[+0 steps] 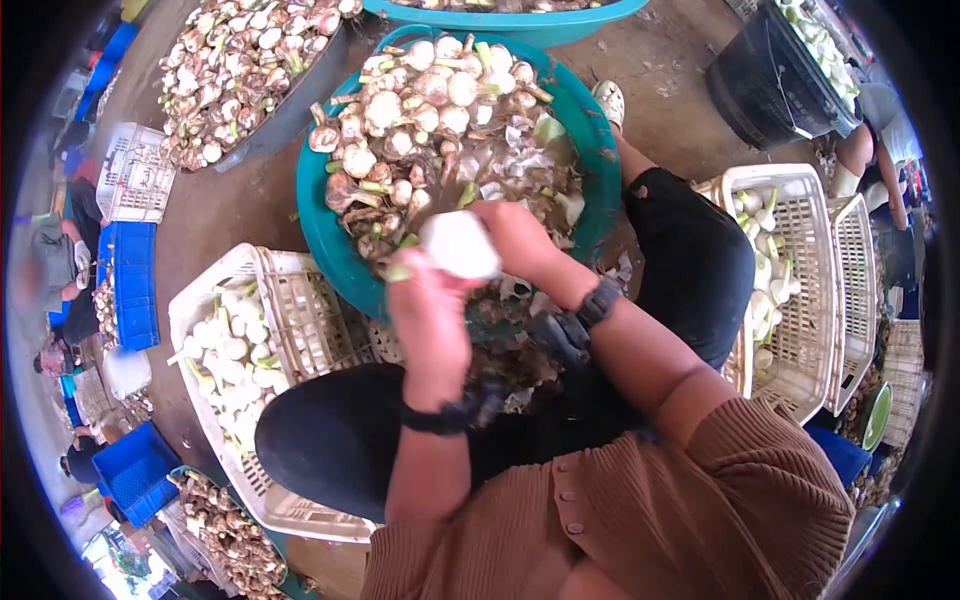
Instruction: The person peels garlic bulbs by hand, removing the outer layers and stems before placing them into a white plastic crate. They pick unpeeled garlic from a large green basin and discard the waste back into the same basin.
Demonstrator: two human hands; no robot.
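A peeled white garlic bulb point(460, 245), slightly blurred, is held between my two hands over the basin. My left hand point(432, 318) is closed on it from the near side, with a bit of green stem by the thumb. Curled against the bulb's far right side is my right hand point(518, 243), its fingertips partly hidden. Under both hands stands a teal basin point(318, 225) with unpeeled garlic bulbs point(425, 90) heaped at its far left. Loose peelings point(520, 160) lie on the basin's right side.
White crates of peeled garlic stand at my left point(290, 300) and right point(812, 270). Beyond the basin are a grey tub point(335, 80) of unpeeled garlic, another teal basin point(540, 32) and a black bucket point(765, 95). Other people sit at both edges.
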